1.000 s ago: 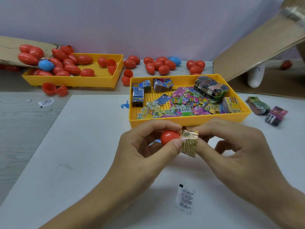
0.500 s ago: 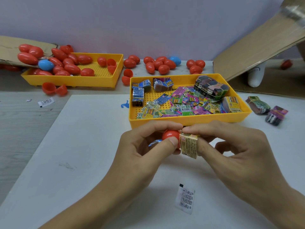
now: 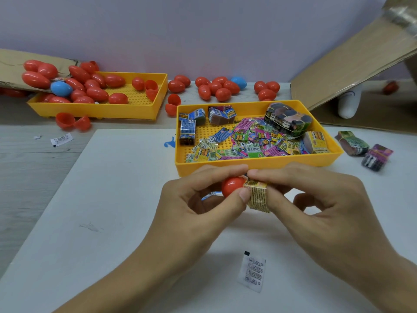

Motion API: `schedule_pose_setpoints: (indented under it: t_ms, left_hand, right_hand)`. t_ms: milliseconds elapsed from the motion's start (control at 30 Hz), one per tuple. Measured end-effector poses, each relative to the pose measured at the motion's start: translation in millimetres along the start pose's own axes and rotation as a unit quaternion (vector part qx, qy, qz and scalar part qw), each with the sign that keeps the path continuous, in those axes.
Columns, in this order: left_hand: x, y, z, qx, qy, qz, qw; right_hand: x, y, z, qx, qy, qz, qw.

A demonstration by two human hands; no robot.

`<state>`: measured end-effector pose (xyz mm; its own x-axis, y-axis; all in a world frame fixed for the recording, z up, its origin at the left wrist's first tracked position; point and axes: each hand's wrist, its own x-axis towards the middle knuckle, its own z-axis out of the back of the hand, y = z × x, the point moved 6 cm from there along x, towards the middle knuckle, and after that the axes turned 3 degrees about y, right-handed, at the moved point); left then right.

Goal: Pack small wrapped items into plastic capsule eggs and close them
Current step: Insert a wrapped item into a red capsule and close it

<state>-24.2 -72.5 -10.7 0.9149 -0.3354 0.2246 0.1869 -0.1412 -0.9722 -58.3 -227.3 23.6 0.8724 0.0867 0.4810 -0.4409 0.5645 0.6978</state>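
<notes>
The left hand (image 3: 198, 199) is curled around a small red plastic capsule egg half (image 3: 232, 186), which is pinched between the thumb below and the forefinger above. The right hand (image 3: 316, 199) is closed on a small gold-printed wrapped packet (image 3: 258, 196), gripped between thumb and forefinger, and the packet is pressed against the open end of the red half; how far it sits inside cannot be told. A scrap of blue-and-white wrapper (image 3: 211, 195) is seen behind the left fingers. Both hands are held just above a white board (image 3: 101, 199), directly in front of a yellow perforated plastic tray (image 3: 259, 164) in which loose colourful wrapped packets (image 3: 243, 143) and banded bundles are scattered. A second yellow plastic tray (image 3: 101, 109), further back on the left, is filled with closed red capsule eggs (image 3: 97, 93) and one blue egg (image 3: 61, 88). More red eggs (image 3: 216, 88) are gathered along the wall. A small white printed sachet (image 3: 253, 273) lies on the board near the forearms. Two banded bundles (image 3: 363, 150) lie to the right of the near tray.
</notes>
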Motion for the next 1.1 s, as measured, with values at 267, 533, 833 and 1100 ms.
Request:
schedule_pose_setpoints:
  t_ms: [267, 533, 833, 1100]
  left_hand:
    - [-4, -7, 0, 0.011, -0.006, -0.06, 0.998]
    - [-7, -9, 2, 0.029, -0.04, -0.082, 0.995]
    - [-11, -14, -2, 0.118, -0.026, -0.124, 0.985]
    - [-13, -16, -10, 0.212, 0.021, -0.129, 0.969]
  right_hand:
    - [-2, -12, -1, 0.102, -0.01, -0.085, 0.991]
    - [3, -19, -7, 0.278, 0.059, -0.18, 0.942]
    - [1, -25, -18, 0.42, 0.131, -0.308, 0.844]
    - [-7, -25, -32, 0.486, 0.155, -0.347, 0.787]
